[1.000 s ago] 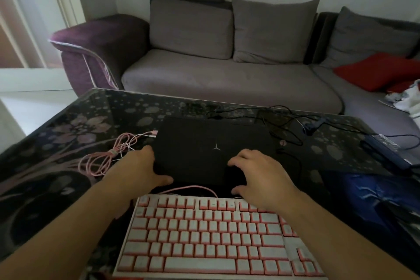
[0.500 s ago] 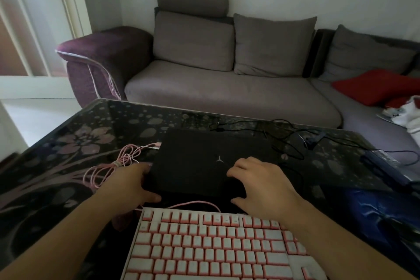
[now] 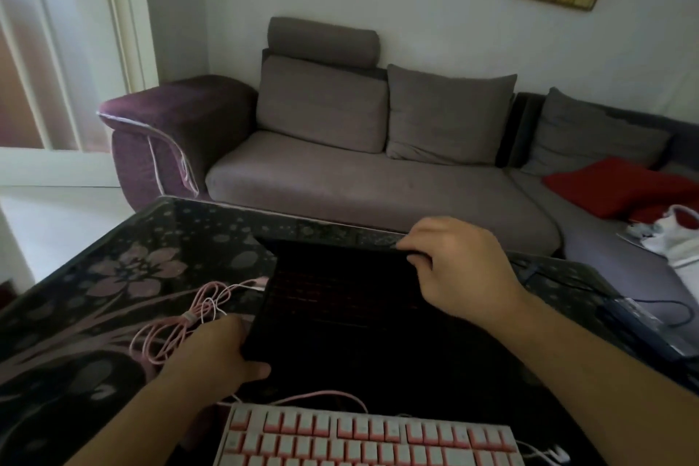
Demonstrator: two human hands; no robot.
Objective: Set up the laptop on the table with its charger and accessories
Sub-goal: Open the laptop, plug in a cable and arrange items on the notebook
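A black laptop [image 3: 340, 318] lies on the dark floral glass table [image 3: 113, 276] with its lid raised far back; its dim red-lit keys show. My right hand [image 3: 457, 269] pinches the lid's top edge. My left hand [image 3: 215, 352] grips the base's front left corner, thumb on top. A pink-and-white keyboard [image 3: 370, 439] sits in front of the laptop, its pink cable [image 3: 177, 318] coiled at the left. The charger brick [image 3: 639, 325] with a black cord lies at the right.
A grey sofa [image 3: 378, 178] with a purple armrest stands right behind the table's far edge. A red cushion [image 3: 620, 189] and white items lie on its right part. Two pictures hang on the wall.
My right hand has lifted the laptop lid from shut to wide open, moving up and away. My left hand stays on the base's corner. The view has tilted upward.
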